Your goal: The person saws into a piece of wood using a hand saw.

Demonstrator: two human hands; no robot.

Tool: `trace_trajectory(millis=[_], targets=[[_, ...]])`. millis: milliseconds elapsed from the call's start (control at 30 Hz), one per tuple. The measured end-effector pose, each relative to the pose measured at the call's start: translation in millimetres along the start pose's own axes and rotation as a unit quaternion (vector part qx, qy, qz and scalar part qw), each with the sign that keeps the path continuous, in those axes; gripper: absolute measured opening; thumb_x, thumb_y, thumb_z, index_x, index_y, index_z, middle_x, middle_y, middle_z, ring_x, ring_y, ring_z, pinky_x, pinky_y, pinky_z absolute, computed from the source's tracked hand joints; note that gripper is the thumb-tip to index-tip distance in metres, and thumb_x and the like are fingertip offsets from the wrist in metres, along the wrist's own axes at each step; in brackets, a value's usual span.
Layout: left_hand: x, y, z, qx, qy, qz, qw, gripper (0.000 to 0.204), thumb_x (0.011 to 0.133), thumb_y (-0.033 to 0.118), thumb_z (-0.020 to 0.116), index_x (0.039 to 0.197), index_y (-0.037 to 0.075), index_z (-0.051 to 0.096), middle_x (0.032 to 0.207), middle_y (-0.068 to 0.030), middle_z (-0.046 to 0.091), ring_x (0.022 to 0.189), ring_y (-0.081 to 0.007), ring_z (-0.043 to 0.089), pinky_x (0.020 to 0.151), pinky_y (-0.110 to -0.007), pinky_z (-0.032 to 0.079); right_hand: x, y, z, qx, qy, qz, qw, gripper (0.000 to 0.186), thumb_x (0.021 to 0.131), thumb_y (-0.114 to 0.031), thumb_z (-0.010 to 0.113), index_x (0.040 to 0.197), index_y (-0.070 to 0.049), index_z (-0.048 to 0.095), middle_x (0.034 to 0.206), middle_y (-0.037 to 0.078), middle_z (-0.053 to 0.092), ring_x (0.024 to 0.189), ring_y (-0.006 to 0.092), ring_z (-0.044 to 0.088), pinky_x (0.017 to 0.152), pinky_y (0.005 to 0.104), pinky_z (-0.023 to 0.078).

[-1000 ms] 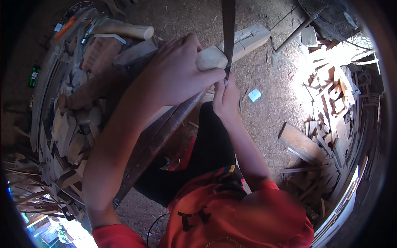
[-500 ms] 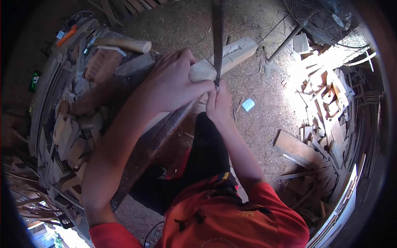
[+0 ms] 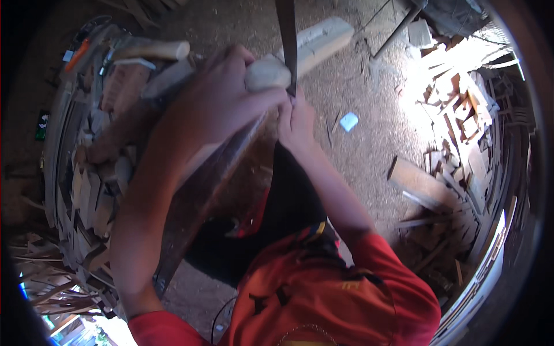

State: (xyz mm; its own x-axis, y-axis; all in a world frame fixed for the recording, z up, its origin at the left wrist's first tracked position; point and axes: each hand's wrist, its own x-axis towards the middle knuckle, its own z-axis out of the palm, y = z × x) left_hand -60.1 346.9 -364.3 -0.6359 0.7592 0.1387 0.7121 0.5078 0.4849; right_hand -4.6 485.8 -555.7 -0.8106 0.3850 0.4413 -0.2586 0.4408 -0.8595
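A pale wooden piece [image 3: 326, 43] with a squared far part and a rounded near end lies ahead of me on a dark bench. My left hand [image 3: 231, 89] is closed over its near end, fingers bent on the left side and thumb reaching right. Across the wood runs a long, narrow dark blade [image 3: 288, 40], seen nearly edge-on, its top beyond the picture. My right hand [image 3: 297, 121] grips the blade's lower end, close against my left thumb. Its exact grip is partly hidden, as are any teeth on the blade.
Wood offcuts and a cylindrical wooden handle [image 3: 153, 50] crowd the bench at left, near an orange-handled tool [image 3: 78, 55]. A scrap pile [image 3: 461, 138] covers the right side. A fan [image 3: 456, 17] stands far right. A light-blue block [image 3: 348, 121] lies on the dusty floor.
The whole view has shifted, so most things sit further left and higher. The blade's top now leans slightly more left. Both hands keep their holds.
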Motion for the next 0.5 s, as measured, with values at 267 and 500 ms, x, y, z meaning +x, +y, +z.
trace_trajectory(millis=[267,500], targets=[[-0.3,-8.2,8.7,0.012,0.011,-0.083,0.996,0.055,0.081,0.036,0.072,0.114,-0.005,0.056,0.111,-0.0237,0.063,0.112,-0.0359,0.060,0.099,-0.042,0.044,-0.6,-0.9,-2.5,0.028,-0.014,0.019,0.999,0.015,0.102,-0.014,0.052,0.110,0.000,0.053,0.073,0.025,0.059,0.071,0.0485,0.063,0.061,0.0517,0.047],[3.9,-9.1,9.3,0.028,0.014,-0.082,0.996,0.056,0.082,0.037,0.072,0.115,-0.005,0.057,0.113,-0.0232,0.063,0.111,-0.0362,0.060,0.098,-0.042,0.045,-17.1,27.9,-14.6,-0.024,-0.063,0.000,0.998,0.015,0.102,-0.014,0.052,0.108,-0.001,0.053,0.071,0.023,0.059,0.070,0.0468,0.062,0.060,0.0511,0.045]])
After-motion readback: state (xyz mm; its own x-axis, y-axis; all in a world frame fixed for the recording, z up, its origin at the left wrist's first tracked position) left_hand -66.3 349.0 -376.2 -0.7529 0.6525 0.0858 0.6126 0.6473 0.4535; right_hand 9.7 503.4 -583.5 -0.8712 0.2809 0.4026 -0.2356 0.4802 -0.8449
